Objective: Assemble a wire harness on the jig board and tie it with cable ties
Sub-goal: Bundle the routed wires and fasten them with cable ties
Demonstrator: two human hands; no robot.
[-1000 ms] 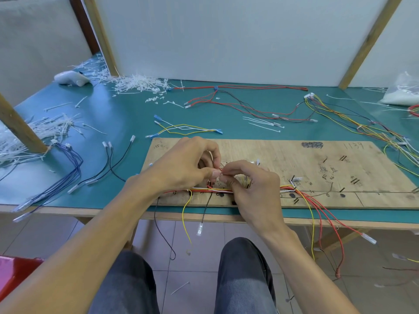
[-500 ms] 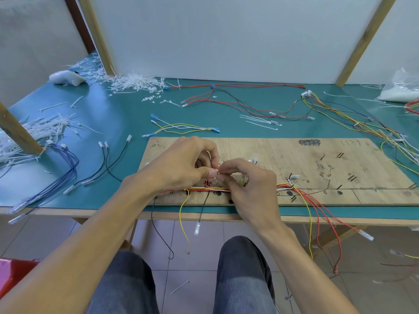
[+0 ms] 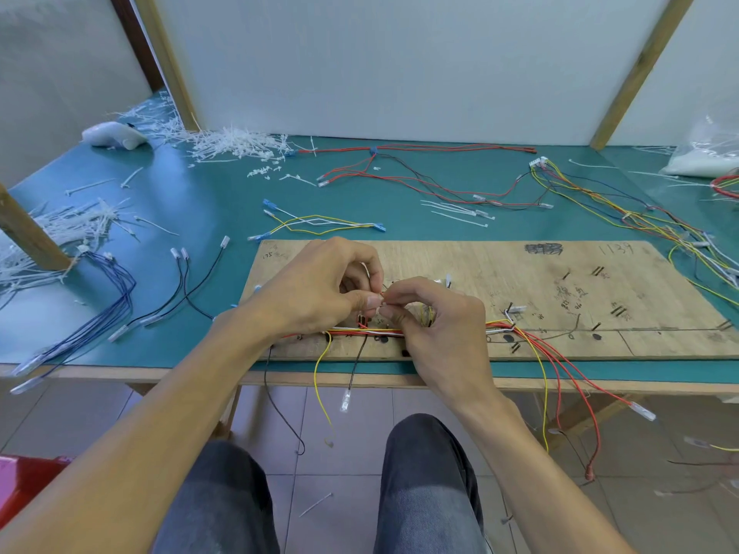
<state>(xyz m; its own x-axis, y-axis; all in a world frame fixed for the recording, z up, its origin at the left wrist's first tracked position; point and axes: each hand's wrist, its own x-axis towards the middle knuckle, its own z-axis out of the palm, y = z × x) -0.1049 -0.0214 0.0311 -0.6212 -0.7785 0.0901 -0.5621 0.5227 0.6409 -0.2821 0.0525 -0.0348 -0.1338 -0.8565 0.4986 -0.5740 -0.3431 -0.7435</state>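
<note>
- Fingers (image 3: 374, 301) of left hand (image 3: 320, 289) and right hand (image 3: 436, 325) pinch a small white piece (image 3: 371, 312) above the wire bundle (image 3: 352, 333).
- Dangling wires (image 3: 318, 377) at 6 o'clock could tug it off the jig board (image 3: 560, 273).

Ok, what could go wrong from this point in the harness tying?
1. The left hand and right hand pinch a small item above the wire bundle; a slip could pull wires off the pegs on the jig board.
2. The yellow wire and black wire dangle past the table edge and might snag.
</note>
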